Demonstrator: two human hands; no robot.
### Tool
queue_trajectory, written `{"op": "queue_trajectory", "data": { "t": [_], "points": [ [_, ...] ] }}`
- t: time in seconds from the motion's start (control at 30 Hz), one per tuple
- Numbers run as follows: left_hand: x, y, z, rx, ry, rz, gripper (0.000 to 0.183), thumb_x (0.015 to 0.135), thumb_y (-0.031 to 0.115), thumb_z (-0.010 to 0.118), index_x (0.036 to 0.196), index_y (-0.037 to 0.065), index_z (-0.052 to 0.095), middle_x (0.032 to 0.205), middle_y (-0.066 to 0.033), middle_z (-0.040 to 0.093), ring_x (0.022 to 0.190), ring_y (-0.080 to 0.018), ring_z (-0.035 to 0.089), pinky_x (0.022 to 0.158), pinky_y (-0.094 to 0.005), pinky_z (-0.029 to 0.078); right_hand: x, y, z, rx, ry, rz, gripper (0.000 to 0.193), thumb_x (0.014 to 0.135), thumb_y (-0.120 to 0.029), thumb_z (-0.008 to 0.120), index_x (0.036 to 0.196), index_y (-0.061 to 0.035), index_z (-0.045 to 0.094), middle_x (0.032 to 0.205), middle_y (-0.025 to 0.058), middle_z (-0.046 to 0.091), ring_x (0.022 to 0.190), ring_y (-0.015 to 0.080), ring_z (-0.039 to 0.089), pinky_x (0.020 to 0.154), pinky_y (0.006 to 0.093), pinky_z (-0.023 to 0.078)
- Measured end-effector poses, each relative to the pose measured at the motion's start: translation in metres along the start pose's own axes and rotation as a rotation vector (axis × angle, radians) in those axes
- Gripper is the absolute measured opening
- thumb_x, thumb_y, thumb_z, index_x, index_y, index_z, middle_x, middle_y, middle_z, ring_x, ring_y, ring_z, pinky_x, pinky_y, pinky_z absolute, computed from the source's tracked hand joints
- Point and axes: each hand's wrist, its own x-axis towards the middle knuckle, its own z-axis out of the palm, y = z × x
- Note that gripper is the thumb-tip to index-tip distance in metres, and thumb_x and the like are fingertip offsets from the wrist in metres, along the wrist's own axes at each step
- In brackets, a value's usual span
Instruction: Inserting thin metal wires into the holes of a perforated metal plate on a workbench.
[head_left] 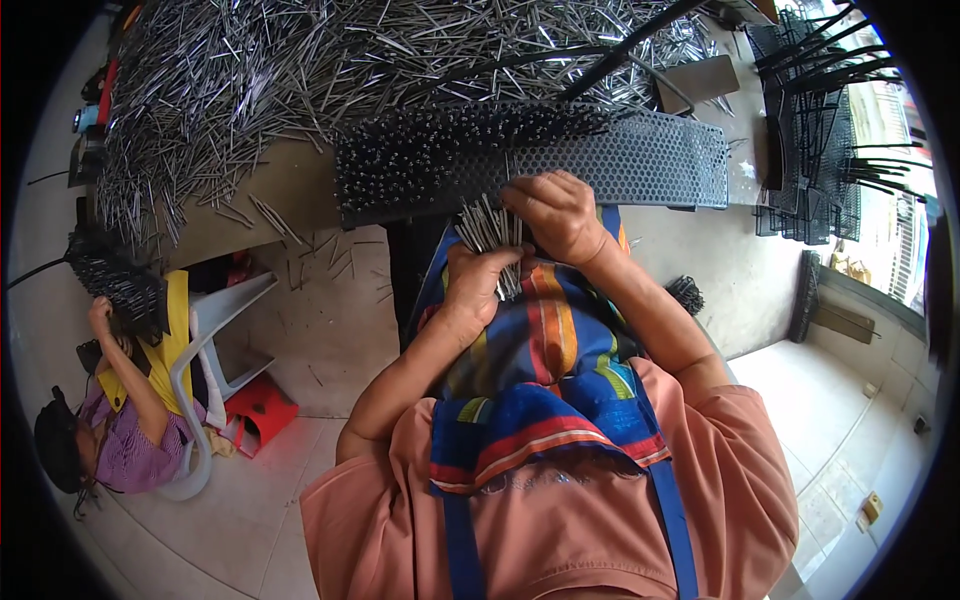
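My left hand (pixel 478 275) is closed around a bundle of thin metal rods (pixel 482 226), held upright above my lap. Beside the bundle, my right hand (pixel 562 212) pinches with its fingertips, and a single thin rod seems to rise from them against the rack's front. Just beyond both hands stands a long perforated metal rack (pixel 640 155). Rods stand packed in the holes of its left part, while bare holes show on its right. A striped apron (pixel 540 330) covers my lap under the hands.
A large heap of loose metal rods (pixel 250 90) covers the table (pixel 290 185) behind the rack. Filled black racks (pixel 815 140) hang at the far right. At left, a co-worker (pixel 140 440) sits by a grey chair (pixel 195 400) and a red container (pixel 262 412).
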Motion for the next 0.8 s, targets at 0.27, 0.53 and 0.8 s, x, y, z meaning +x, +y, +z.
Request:
{"op": "queue_trajectory", "data": {
  "t": [0.27,0.53,0.8],
  "points": [
    [-0.003,0.003,0.006,0.0,0.021,0.001,0.026,0.074,-0.015,0.065,0.098,-0.006,0.068,0.092,-0.0148,0.072,0.079,-0.0228,0.071,0.074,-0.0325,0.058,0.019,0.014,0.002,0.246,0.084,0.58,0.017,0.073,0.001,0.076,0.09,-0.0005,0.074,0.089,0.0101,0.07,0.075,0.0207,0.07,0.065,0.0277,0.054],
    [0.005,-0.001,0.001,0.006,0.041,-0.039,0.025,0.076,-0.011,0.064,0.1,-0.005,0.067,0.088,-0.0162,0.072,0.072,-0.0262,0.072,0.063,-0.0345,0.06,0.031,0.016,0.008,0.051,0.154,0.586,0.013,0.074,0.001,0.075,0.087,-0.0006,0.073,0.078,0.0074,0.064,0.067,0.0141,0.064,0.06,0.0272,0.049],
    [0.004,0.002,0.004,-0.028,0.013,-0.157,0.027,0.079,-0.009,0.064,0.104,-0.001,0.066,0.088,-0.0138,0.071,0.072,-0.0243,0.071,0.062,-0.0353,0.06,0.028,0.021,0.009,0.075,0.155,0.512,0.013,0.075,-0.006,0.076,0.088,-0.0054,0.074,0.071,0.0081,0.061,0.062,0.0226,0.063,0.057,0.0309,0.048]
  ]
}}
